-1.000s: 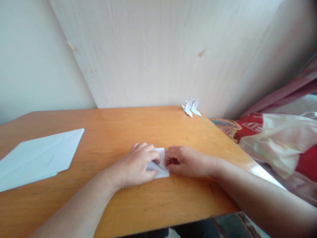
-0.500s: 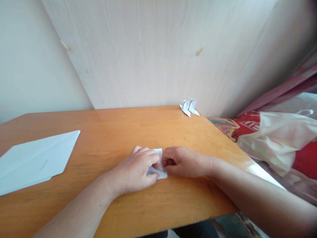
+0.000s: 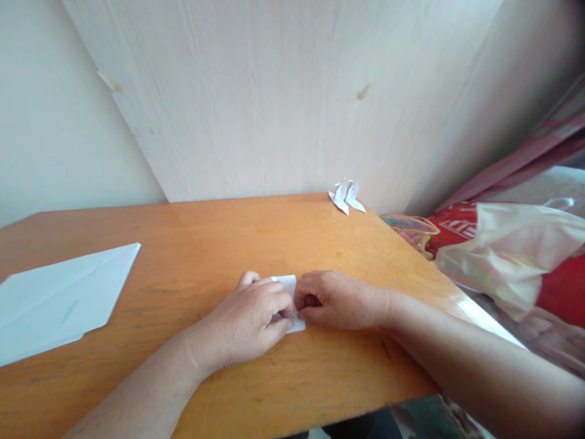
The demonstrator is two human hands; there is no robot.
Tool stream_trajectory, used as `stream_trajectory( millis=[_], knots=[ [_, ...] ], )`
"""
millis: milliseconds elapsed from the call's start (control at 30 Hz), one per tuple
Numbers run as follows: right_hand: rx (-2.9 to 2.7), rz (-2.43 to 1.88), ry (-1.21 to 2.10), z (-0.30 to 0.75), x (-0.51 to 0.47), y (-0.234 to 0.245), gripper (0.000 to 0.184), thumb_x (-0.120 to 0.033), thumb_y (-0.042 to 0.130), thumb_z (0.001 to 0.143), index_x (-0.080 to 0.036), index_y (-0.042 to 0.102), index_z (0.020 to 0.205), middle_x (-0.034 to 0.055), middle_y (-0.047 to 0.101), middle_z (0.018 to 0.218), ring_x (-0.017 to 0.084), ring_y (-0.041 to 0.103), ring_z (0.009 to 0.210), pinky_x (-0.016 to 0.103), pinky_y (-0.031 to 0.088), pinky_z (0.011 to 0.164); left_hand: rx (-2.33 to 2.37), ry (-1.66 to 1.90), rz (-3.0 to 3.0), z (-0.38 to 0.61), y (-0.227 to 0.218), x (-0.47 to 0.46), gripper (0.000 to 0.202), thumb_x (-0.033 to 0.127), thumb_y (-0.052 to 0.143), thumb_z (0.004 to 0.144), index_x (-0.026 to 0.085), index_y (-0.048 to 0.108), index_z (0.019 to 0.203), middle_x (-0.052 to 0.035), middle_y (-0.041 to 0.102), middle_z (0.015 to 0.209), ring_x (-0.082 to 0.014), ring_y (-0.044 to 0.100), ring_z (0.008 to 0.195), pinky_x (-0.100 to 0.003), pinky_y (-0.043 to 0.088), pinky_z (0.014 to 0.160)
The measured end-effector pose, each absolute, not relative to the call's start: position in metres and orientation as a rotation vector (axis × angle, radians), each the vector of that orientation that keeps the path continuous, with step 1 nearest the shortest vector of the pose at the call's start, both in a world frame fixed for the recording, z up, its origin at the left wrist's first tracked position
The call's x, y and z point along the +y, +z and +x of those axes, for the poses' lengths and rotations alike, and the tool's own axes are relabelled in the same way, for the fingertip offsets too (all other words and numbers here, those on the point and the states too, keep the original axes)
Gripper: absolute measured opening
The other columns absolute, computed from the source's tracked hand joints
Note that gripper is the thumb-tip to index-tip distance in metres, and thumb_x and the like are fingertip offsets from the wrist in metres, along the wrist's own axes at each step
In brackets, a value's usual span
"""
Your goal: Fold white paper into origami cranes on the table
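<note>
A small folded piece of white paper (image 3: 287,284) lies on the orange wooden table (image 3: 228,238), mostly covered by my two hands. My left hand (image 3: 251,320) rests on its left part with fingers curled, pinching a fold. My right hand (image 3: 336,300) is closed on the paper's right edge, fingertips pressed against it. Both hands meet over the paper, knuckles nearly touching.
A large white folded sheet (image 3: 59,302) lies at the table's left. A small finished folded paper figure (image 3: 346,196) stands at the far right corner by the pale wooden board (image 3: 274,97). Red and translucent plastic bags (image 3: 503,250) lie off the table's right edge.
My hands have drawn closer together over the small paper, hiding more of it. The view has shifted slightly.
</note>
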State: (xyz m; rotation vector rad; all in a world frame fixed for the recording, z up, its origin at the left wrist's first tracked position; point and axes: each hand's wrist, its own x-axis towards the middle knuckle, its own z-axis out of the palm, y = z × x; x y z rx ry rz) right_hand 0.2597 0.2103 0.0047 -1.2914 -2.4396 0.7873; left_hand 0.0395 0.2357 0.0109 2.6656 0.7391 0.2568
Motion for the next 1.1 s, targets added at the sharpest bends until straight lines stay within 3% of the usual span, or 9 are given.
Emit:
stream_trajectory(
  millis=[1100],
  knots=[
    [-2.483, -1.27, 0.812, 0.26, 0.2128, 0.0061, 0.017, -0.016, 0.058, 0.079, -0.019, 0.072, 0.089, -0.0002, 0.071, 0.084, 0.013, 0.055, 0.069, 0.024, 0.036, 0.062, 0.755, 0.222, 2.768, 0.0436, 0.0121, 0.2294, 0.012, 0.021, 0.06, 0.091, 0.022, 0.059, 0.079, 0.0033, 0.063, 0.086, -0.017, 0.057, 0.086, -0.039, 0.029, 0.085]
  ],
)
